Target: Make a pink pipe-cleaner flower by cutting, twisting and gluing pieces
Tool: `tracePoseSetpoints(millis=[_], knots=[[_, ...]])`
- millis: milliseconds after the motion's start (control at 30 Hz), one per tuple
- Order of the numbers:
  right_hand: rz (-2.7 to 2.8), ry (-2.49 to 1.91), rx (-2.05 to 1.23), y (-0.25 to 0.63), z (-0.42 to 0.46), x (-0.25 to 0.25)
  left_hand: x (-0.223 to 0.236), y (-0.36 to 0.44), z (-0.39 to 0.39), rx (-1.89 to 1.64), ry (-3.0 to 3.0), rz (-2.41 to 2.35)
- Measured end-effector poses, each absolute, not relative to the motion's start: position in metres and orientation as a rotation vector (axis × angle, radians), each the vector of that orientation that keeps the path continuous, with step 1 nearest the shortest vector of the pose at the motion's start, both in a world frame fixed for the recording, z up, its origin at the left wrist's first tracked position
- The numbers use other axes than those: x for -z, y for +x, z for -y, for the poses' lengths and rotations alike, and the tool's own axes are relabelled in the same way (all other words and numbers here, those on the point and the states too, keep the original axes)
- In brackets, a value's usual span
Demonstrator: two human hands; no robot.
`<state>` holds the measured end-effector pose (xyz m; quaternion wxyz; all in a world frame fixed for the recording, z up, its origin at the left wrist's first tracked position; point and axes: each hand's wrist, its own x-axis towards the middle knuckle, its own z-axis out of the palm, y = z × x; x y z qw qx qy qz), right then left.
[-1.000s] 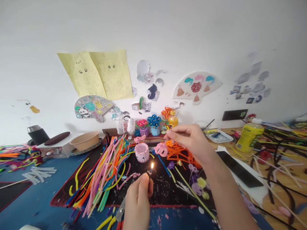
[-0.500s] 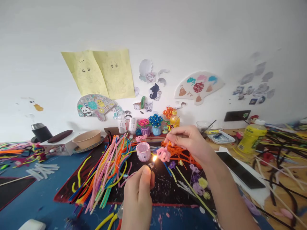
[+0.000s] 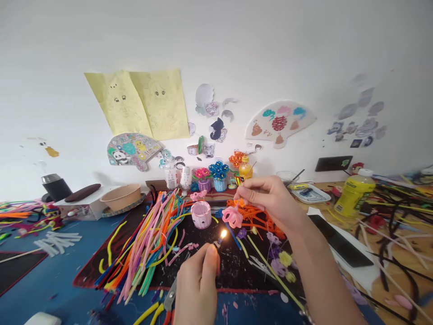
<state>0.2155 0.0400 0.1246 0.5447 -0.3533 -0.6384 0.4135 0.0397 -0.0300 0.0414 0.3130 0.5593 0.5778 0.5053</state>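
My left hand (image 3: 199, 280) is closed around a lighter (image 3: 216, 244), mostly hidden by the fingers, with its flame (image 3: 223, 234) burning at the top. Just above and to the right of the flame, apart from it, hangs a pink pipe-cleaner flower (image 3: 232, 216), its petals facing down and toward me. The thumb and fingers of my right hand (image 3: 262, 192) pinch this flower by its thin wire stem, whose end sticks up past the fingers. Behind the lighter stands a small pink pot (image 3: 201, 215) with a little pink flower piece (image 3: 198, 195) on wire in it.
A bundle of colored pipe cleaners (image 3: 152, 243) lies left on the dark mat (image 3: 101, 262). Orange pipe cleaners (image 3: 250, 216) and purple and yellow flowers (image 3: 280, 266) lie near my right arm. Pliers (image 3: 167, 304) lie beside my left hand. A phone (image 3: 341, 241) rests at right.
The lighter and its flame have moved slightly down and right, away from the flower. The pink flower has tilted so its petal openings show more. The view has shifted slightly.
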Motion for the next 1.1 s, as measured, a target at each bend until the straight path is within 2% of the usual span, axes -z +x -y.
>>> tracePoseSetpoints(millis=[500,900,1100], knots=[[1.461,-0.981,-0.820,0.209,-0.041,-0.122,-0.049,0.035,0.050,-1.313,1.346,-1.508],[1.488,-1.073,-0.763,0.198,-0.033,-0.123,-0.060,0.052,0.039,-1.391,1.358,-1.412],[1.485,-1.053,-0.791,0.197,-0.027,-0.128,-0.054,0.058,0.030,-1.396,1.386,-1.510]])
